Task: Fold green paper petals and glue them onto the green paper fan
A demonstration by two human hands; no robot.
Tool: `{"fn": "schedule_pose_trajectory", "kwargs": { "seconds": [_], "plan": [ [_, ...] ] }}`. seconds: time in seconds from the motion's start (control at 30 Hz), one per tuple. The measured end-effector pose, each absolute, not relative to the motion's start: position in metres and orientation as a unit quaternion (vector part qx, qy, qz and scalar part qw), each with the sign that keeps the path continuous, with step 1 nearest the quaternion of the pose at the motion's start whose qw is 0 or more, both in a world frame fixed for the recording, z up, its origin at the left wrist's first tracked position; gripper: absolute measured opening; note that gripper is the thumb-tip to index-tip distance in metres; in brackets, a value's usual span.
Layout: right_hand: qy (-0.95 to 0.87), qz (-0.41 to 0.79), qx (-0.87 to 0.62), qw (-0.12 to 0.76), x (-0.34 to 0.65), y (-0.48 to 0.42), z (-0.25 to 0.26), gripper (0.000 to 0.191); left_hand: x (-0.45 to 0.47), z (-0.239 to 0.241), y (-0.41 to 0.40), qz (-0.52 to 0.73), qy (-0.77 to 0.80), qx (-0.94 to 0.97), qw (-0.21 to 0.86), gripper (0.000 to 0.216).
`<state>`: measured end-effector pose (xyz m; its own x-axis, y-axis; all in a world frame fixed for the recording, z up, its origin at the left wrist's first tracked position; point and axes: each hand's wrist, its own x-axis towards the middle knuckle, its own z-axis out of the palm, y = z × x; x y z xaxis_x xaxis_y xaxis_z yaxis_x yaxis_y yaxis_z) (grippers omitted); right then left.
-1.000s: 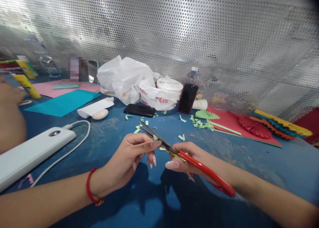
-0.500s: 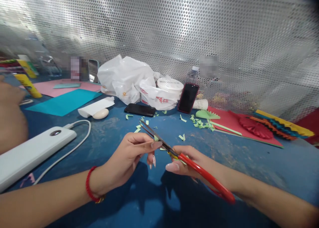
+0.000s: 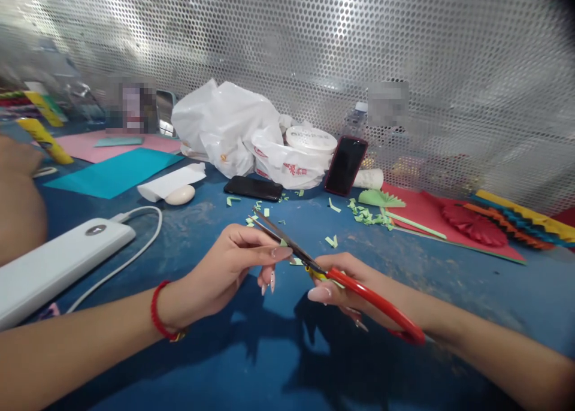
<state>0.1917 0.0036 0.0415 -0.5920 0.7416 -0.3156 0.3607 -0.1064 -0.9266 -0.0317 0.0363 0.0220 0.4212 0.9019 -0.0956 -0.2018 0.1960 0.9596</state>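
- Red-handled scissors [image 3: 345, 279] lie in the right hand [image 3: 363, 274], low in the middle of the view above the blue table [image 3: 449, 291], with the tips pointing away and to the left.
- The right hand is closed around the handles. The blades stand a narrow way apart, much as they did a second ago.
- The left hand [image 3: 224, 267], with a red bracelet [image 3: 157, 312] at the wrist, has thumb and forefinger pinched together on a green paper bit [image 3: 283, 242]. Only an edge of the bit shows beside the blades.
- Little has changed: both hands keep their places and the blades have neither closed nor opened further. The head has tipped slightly, so everything sits a little higher in the view.
- I judge that the cut is paused mid-stroke, and I can make out no fresh scrap fallen.
- Green scraps [image 3: 366, 216] lie scattered beyond the blades, near a red sheet [image 3: 417, 216] that carries a pleated red fan [image 3: 476, 231].
- Further back are a black phone [image 3: 254, 188], a white plastic bag [image 3: 233, 129] and a red-cased phone [image 3: 345, 165] that leans upright.
- To the left are a white power bank [image 3: 63, 261] with its cable [image 3: 135, 243], a teal sheet [image 3: 112, 174], and another person's arm [image 3: 18, 201] at the edge.
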Motion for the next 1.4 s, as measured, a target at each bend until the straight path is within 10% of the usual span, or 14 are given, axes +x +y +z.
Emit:
{"fn": "schedule_pose_trajectory", "kwargs": {
  "seconds": [0.47, 0.8, 1.2, 1.4],
  "plan": [
    [-0.646, 0.595, -0.449, 0.161, 0.199, 0.022, 0.025, 0.049, -0.036, 0.015, 0.045, 0.353, 0.296, 0.531, 0.711, 0.013],
    [-0.811, 0.153, -0.533, 0.185, 0.23, 0.064, 0.034, 0.019, -0.033, 0.003, 0.042, 0.109, 0.248, 0.743, 0.612, 0.019],
    [-0.774, 0.259, -0.425, 0.391, 0.199, 0.033, 0.001, 0.027, -0.029, -0.005, 0.045, 0.17, 0.309, 0.717, 0.6, 0.023],
    [-0.744, 0.058, -0.384, 0.543, 0.206, 0.039, 0.012, 0.022, -0.026, -0.007, 0.047, 0.208, 0.326, 0.691, 0.611, 0.024]
  ]
}}
